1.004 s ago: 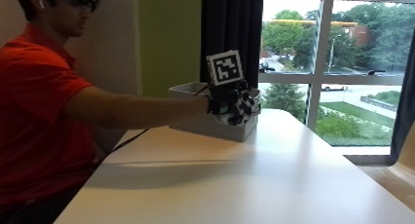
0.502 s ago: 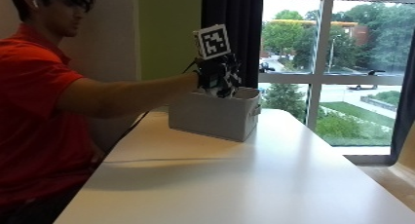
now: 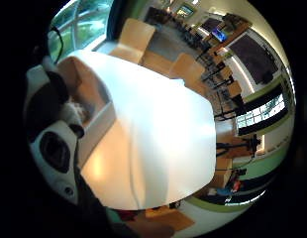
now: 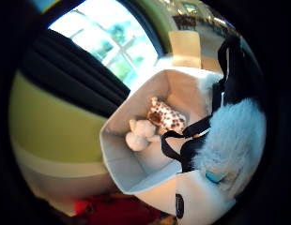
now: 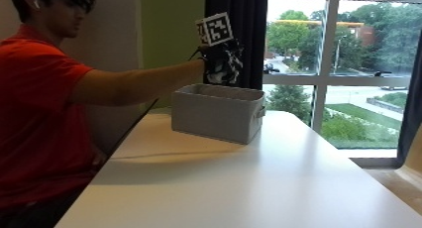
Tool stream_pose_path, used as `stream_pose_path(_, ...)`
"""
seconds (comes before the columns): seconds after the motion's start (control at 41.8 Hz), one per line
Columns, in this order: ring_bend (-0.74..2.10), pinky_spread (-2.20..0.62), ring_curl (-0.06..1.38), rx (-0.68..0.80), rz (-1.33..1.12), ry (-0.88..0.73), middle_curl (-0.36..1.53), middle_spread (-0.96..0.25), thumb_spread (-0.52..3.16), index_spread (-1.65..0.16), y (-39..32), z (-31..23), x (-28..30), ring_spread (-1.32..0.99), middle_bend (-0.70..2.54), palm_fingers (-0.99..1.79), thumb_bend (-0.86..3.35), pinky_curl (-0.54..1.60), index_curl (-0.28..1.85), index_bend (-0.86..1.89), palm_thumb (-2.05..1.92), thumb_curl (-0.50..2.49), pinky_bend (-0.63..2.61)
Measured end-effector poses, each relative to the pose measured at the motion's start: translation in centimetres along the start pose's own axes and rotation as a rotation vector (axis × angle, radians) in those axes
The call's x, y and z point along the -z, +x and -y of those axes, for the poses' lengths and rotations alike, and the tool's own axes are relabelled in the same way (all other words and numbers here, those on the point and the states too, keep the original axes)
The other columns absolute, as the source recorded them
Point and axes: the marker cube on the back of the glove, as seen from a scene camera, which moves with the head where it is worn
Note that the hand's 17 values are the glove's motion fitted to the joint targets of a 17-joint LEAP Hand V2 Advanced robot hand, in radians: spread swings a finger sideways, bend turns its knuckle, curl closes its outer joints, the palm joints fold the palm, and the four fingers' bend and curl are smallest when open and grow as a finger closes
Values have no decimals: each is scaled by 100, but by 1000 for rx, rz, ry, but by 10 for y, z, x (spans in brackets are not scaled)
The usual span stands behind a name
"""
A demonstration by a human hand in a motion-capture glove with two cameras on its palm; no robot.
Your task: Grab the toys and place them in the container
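Container (image 5: 217,114) on table (image 5: 264,188), giraffe toy (image 4: 166,116) and white plush (image 4: 140,135) inside, hand (image 5: 221,64) above gripping black-and-white plush (image 4: 234,140).

white desk (image 5: 264,188) stands against a grey wall (image 5: 112,44) with a green panel (image 5: 170,34). dark curtain (image 5: 244,20) hangs beside a large window (image 5: 342,64); daylight, trees and a road outside. light wooden chairs (image 3: 136,37) stand past the desk's far end.

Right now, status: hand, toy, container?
Right hand above container, gripping black-and-white plush toy. Giraffe toy and white toy inside. Nothing in the way.
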Motion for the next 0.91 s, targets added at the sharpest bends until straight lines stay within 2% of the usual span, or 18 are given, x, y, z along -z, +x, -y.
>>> stream_pose_path(0.717,103,-49,48,111,68,-85,84,-48,58,-44,-96,9,-31,-42,48,109,8,40,129,47,53,131,95)
stream_pose_path(0.908,96,-49,47,150,41,-143,82,-50,63,-45,-111,5,-43,-41,33,98,3,39,128,42,48,130,95)
